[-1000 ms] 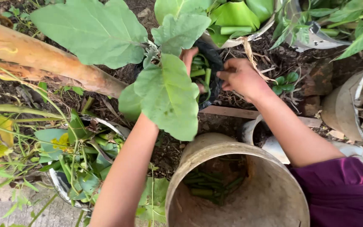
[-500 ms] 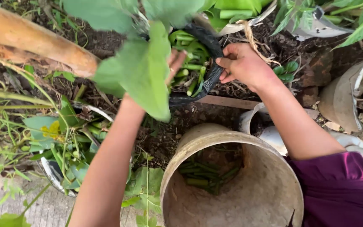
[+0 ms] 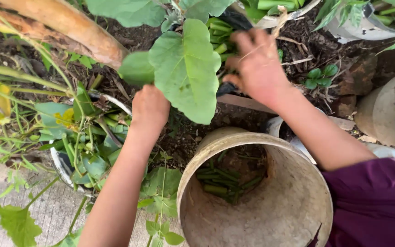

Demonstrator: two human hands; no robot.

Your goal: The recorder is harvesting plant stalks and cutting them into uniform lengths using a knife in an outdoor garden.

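Note:
My right hand (image 3: 258, 64) is curled over the near rim of a black bag (image 3: 227, 88) stuffed with cut green stems (image 3: 219, 34); the hand is motion-blurred. My left hand (image 3: 149, 107) sits lower left of the bag. Its back faces me, and its fingers are hidden under a large green leaf (image 3: 186, 68) of a plant that hangs over the bag. Just below both hands stands a big beige bucket (image 3: 193, 160), open, with a few cut green stems (image 3: 225, 180) at its bottom.
A pale orange trunk (image 3: 69, 23) lies across the top left on dark soil. A metal-rimmed pot (image 3: 62, 167) full of green cuttings sits at left. Broken white containers (image 3: 380, 110) stand at right. Concrete paving (image 3: 46, 215) shows at bottom left.
My left hand has pulled back out of the bag toward me and now sits below the leaf. My right hand has shifted up over the bag's rim. The view moved slightly.

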